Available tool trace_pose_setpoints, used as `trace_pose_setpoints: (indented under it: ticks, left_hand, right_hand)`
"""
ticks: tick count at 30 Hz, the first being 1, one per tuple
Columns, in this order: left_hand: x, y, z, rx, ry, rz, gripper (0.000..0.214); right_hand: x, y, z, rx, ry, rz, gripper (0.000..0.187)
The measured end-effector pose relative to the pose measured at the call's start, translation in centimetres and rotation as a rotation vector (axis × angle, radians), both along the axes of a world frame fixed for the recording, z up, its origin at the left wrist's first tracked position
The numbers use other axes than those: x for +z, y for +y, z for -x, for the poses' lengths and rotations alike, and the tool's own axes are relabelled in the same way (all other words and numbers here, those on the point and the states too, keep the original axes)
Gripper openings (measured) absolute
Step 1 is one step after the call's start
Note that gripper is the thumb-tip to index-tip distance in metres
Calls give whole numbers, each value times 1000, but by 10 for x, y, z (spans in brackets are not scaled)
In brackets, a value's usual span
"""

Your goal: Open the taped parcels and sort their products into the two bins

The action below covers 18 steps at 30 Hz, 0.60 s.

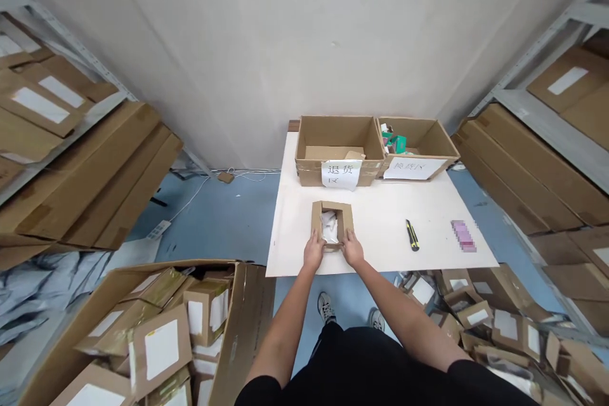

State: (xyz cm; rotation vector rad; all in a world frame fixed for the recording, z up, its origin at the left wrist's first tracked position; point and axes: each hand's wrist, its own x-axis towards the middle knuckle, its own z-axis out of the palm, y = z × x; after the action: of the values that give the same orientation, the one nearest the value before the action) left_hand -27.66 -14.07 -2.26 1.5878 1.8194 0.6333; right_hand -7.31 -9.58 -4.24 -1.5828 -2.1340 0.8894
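A small cardboard box (pixel 346 216) stands near the front edge of the white table, its top flaps spread apart. Inside it lies a white plastic-looking packet (pixel 329 227); what the packet contains cannot be seen. My left hand (pixel 314 250) grips the box's near left corner, fingers at the flap edge. At the near right corner, my right hand (pixel 351 249) holds the same box. To the right, apart from both hands, a yellow and black utility knife (pixel 412 235) rests on the table.
Two large labelled cartons, a left one (pixel 309 171) and a right one (pixel 450 146), line the back of the table (pixel 380 254). A blurred pink item (pixel 463 235) lies at the right. A big carton (pixel 250 304) of parcels stands left; parcels (pixel 476 317) pile up right.
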Motion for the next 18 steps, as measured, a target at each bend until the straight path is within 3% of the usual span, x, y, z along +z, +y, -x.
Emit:
trace_pose_setpoints:
  ticks: [5, 8, 11, 13, 18]
  left_hand:
    - [23, 7, -74, -143, 22, -129, 18]
    - [43, 23, -144, -332, 98, -254, 21]
    - [65, 31, -247, -547, 234, -365, 24]
    - [76, 23, -328, -706, 305, -432, 28]
    - [91, -38, -518, -1091, 322, -529, 28]
  right_hand:
    - [32, -16, -81, -211, 112, -124, 25]
    - [55, -42, -152, -400, 33, -199, 22]
    - [77, -81, -240, -617, -129, -238, 19]
    - [87, -116, -306, -762, -214, -250, 18]
    - [94, -235, -452, -1109, -323, -257, 18]
